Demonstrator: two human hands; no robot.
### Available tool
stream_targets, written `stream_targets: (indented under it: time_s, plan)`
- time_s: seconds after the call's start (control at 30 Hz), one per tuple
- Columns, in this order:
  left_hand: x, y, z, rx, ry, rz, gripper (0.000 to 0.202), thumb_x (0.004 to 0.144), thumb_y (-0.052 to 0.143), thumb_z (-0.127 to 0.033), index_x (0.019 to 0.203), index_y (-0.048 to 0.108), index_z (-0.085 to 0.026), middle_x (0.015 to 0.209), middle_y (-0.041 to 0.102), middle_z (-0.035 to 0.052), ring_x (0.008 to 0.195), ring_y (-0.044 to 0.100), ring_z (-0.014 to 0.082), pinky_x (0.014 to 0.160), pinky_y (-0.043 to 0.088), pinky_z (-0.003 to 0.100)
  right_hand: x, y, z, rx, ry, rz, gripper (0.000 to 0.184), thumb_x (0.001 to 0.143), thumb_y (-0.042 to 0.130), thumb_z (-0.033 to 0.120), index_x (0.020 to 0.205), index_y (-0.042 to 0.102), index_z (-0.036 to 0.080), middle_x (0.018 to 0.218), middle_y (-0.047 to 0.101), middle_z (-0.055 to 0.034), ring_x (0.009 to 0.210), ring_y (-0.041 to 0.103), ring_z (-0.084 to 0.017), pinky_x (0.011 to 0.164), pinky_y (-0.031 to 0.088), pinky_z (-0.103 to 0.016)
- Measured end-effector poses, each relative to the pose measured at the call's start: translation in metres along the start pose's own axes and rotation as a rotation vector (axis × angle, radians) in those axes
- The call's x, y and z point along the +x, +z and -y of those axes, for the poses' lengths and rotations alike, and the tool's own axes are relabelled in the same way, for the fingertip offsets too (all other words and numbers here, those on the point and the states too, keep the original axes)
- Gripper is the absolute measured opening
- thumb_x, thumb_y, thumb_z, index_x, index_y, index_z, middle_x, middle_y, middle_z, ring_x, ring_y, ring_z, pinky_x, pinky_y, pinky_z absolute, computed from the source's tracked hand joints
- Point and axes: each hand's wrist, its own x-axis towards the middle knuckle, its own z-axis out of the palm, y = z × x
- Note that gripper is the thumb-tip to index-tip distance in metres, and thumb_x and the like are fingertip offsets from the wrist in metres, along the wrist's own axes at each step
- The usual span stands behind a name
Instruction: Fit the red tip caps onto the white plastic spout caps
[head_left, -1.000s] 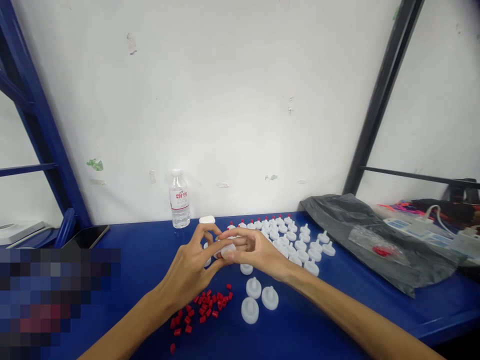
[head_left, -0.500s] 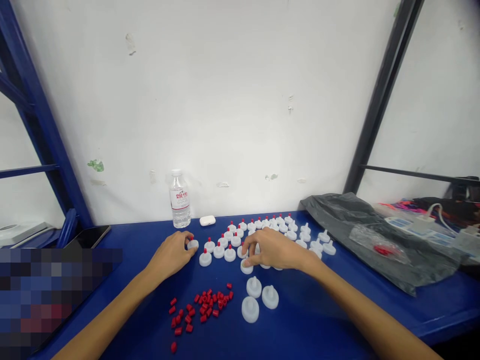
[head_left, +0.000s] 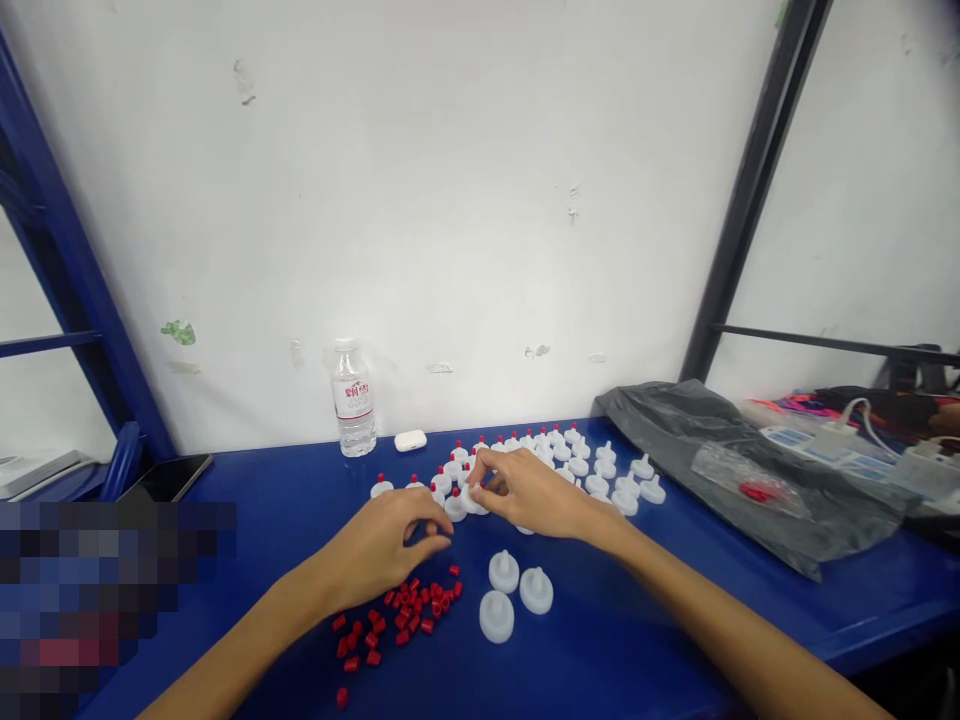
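My left hand (head_left: 386,540) hovers above the scattered small red caps (head_left: 405,606), its thumb and forefinger apart with nothing between them. To the right, my right hand (head_left: 525,488) pinches a white nozzle lid (head_left: 478,500) at the front of the group, its fingers partly covering it. Just left of those fingers stands a white lid with a red tip (head_left: 455,508). Several more red-tipped lids fill the rows behind, while bare-spouted white lids (head_left: 626,490) stand right of the right hand. Three bare lids (head_left: 503,572) sit nearer me.
A water bottle (head_left: 352,400) and a small white case (head_left: 410,440) stand by the wall. At right lies a grey plastic bag (head_left: 720,470) with a clear bag of red pieces (head_left: 754,485) on it, near a power strip (head_left: 817,455). A phone (head_left: 172,478) lies at left.
My left hand has let go of a red-tipped lid at the row's left end and moved right and nearer me. My right hand has shifted slightly left and away with a white lid.
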Motion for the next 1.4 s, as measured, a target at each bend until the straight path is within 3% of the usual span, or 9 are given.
stream_targets:
  time_s: [0.13,0.33,0.5,0.67,0.8,0.93,1.4]
  plan:
    - [0.000,0.010,-0.002,-0.087,-0.023,0.098,0.012,0.087,0.068,-0.036,0.089,0.076,-0.028,0.084,0.063,-0.0023,0.071,0.052,0.0129,0.065,0.038,0.025,-0.001,0.001,0.004,-0.014,-0.030,-0.009,0.005,0.091,0.059,0.025,0.093,0.062,0.021,0.083,0.070,0.0001,0.079,0.066,-0.016,0.069,0.045,-0.025]
    - [0.002,0.017,0.004,-0.095,-0.025,0.127,0.008,0.086,0.070,-0.032,0.088,0.076,-0.029,0.088,0.062,-0.0026,0.073,0.053,0.0125,0.066,0.039,0.024,-0.002,0.003,0.005,-0.102,-0.078,-0.023,0.007,0.092,0.061,0.026,0.094,0.065,0.021,0.088,0.071,-0.0016,0.082,0.065,-0.017,0.073,0.043,-0.027]
    - [0.004,0.016,0.000,-0.096,-0.022,0.052,0.007,0.086,0.069,-0.029,0.088,0.074,-0.025,0.092,0.064,-0.0019,0.068,0.052,0.0111,0.067,0.041,0.024,-0.003,0.004,0.006,-0.143,-0.100,-0.026,0.005,0.092,0.059,0.022,0.092,0.065,0.021,0.089,0.070,-0.0004,0.079,0.062,-0.016,0.073,0.042,-0.028]
    - [0.003,0.003,-0.005,-0.097,-0.093,-0.160,0.014,0.092,0.061,-0.032,0.092,0.072,-0.024,0.069,0.065,-0.0049,0.058,0.051,0.0109,0.062,0.039,0.024,-0.003,0.008,0.002,-0.203,-0.100,-0.069,0.010,0.093,0.059,0.023,0.100,0.066,0.021,0.095,0.070,-0.0031,0.087,0.063,-0.019,0.080,0.044,-0.031]
    - [0.002,0.001,-0.006,-0.109,-0.062,-0.302,0.015,0.093,0.061,-0.032,0.099,0.072,-0.024,0.081,0.070,-0.0032,0.061,0.053,0.0112,0.062,0.041,0.024,-0.003,0.013,0.001,-0.243,-0.140,-0.083,0.009,0.094,0.060,0.025,0.101,0.066,0.021,0.098,0.069,-0.0042,0.091,0.063,-0.020,0.082,0.045,-0.032]
    - [0.002,0.006,-0.005,-0.125,0.040,-0.297,0.017,0.095,0.058,-0.030,0.104,0.072,-0.025,0.096,0.071,-0.0008,0.068,0.056,0.0115,0.063,0.043,0.023,-0.004,0.016,0.005,-0.264,-0.178,-0.075,0.011,0.095,0.060,0.027,0.101,0.066,0.021,0.097,0.069,-0.0041,0.087,0.064,-0.019,0.080,0.046,-0.032]
    - [0.003,0.011,-0.002,-0.064,0.095,-0.269,0.019,0.095,0.056,-0.025,0.100,0.074,-0.023,0.095,0.069,0.0016,0.066,0.056,0.0109,0.063,0.044,0.023,-0.005,0.020,0.010,-0.288,-0.245,-0.120,0.009,0.094,0.061,0.024,0.102,0.065,0.020,0.098,0.070,-0.0039,0.083,0.065,-0.017,0.073,0.047,-0.028]
